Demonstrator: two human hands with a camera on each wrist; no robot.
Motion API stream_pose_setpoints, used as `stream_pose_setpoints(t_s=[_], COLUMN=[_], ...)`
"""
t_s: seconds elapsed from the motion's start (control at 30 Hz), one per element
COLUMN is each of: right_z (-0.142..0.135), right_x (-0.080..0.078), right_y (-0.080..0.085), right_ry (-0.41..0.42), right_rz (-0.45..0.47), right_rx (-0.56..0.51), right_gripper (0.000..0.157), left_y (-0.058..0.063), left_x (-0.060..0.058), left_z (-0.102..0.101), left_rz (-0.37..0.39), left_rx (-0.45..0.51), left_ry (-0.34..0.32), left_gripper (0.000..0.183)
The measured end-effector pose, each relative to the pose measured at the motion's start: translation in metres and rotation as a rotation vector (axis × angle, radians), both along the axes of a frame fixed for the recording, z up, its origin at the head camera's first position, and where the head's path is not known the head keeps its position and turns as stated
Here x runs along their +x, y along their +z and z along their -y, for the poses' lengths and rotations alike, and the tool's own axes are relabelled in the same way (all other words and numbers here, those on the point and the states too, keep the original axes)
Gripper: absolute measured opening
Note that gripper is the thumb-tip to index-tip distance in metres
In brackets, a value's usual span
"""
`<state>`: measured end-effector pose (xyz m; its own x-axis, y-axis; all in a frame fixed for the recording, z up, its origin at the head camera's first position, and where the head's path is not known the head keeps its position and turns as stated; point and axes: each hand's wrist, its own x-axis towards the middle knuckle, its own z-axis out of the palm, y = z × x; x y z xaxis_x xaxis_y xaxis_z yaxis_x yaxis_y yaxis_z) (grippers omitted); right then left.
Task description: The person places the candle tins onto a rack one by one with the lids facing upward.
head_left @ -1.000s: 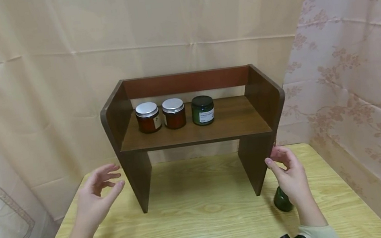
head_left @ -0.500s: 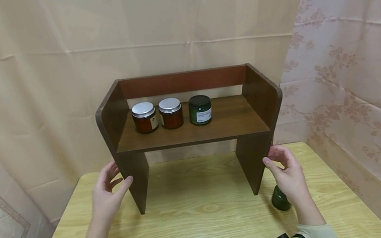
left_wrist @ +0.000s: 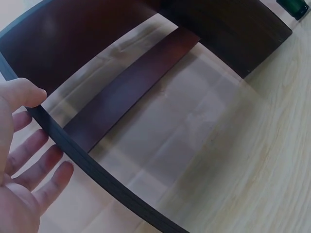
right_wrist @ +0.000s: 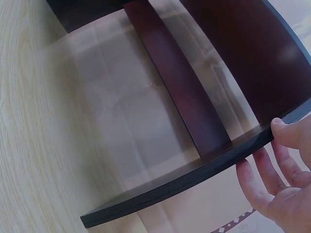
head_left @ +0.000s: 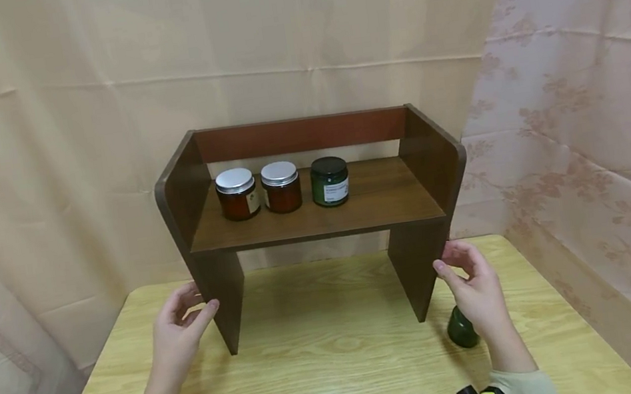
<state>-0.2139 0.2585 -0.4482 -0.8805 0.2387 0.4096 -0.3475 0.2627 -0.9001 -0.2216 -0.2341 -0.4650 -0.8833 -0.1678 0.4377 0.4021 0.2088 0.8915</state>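
A dark brown wooden desktop shelf (head_left: 319, 222) stands on the table between my hands. My left hand (head_left: 177, 331) holds its left side panel (head_left: 222, 291) low down, thumb at the front edge and fingers on the outer face. On the right side panel (head_left: 424, 249) my right hand (head_left: 480, 288) has a matching hold, thumb at the edge. Two amber jars with silver lids, one at the left (head_left: 238, 194) and one beside it (head_left: 281, 188), sit on the board. Right of them is a green jar (head_left: 330, 182) with a black lid and white label.
Another dark green glass item (head_left: 462, 328) stands on the table, partly hidden by my right wrist; the left wrist view shows green glass (left_wrist: 295, 7) too. The light wood table (head_left: 328, 370) meets a beige curtain (head_left: 293, 38) behind and a floral curtain (head_left: 592, 138) at right.
My left hand has come rightward from the air beside the shelf onto its left panel. My right hand keeps its place at the right panel. The jars stay on the board.
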Motion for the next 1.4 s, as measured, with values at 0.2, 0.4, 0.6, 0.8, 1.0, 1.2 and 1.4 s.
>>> stream_pose_setpoints(t_s=[0.2,0.4,0.6,0.8,1.0,1.2,1.4], right_z=[0.001,-0.002,-0.011,-0.027,-0.042,-0.051,-0.059], right_x=[-0.001,-0.001,0.003,0.007,0.006,0.010,0.016], right_y=[-0.001,0.001,0.000,0.004,0.014,0.017,0.010], right_ry=[0.019,0.036,0.072,0.096,0.104,0.103,0.130], right_rz=[0.019,0.014,-0.013,-0.055,-0.085,-0.086,-0.101], right_rx=[0.010,0.053,0.110,0.287,0.465,0.598,0.659], right_gripper=[0.036,0.035,0.036,0.035,0.031,0.027,0.033], left_y=[-0.001,-0.002,-0.003,-0.003,0.000,0.001,0.004], left_x=[0.003,0.004,0.003,0.002,0.001,0.003,0.005], left_z=[0.005,0.005,0.004,0.001,0.001,0.003,0.003], left_rz=[-0.013,-0.019,-0.036,-0.014,-0.016,-0.008,-0.021], left_rx=[0.053,0.050,0.034,0.027,0.013,0.007,0.002], left_ry=[-0.040,-0.034,-0.024,-0.019,-0.019,-0.009,-0.005], left_gripper=[0.040,0.038,0.034,0.033,0.033,0.033,0.034])
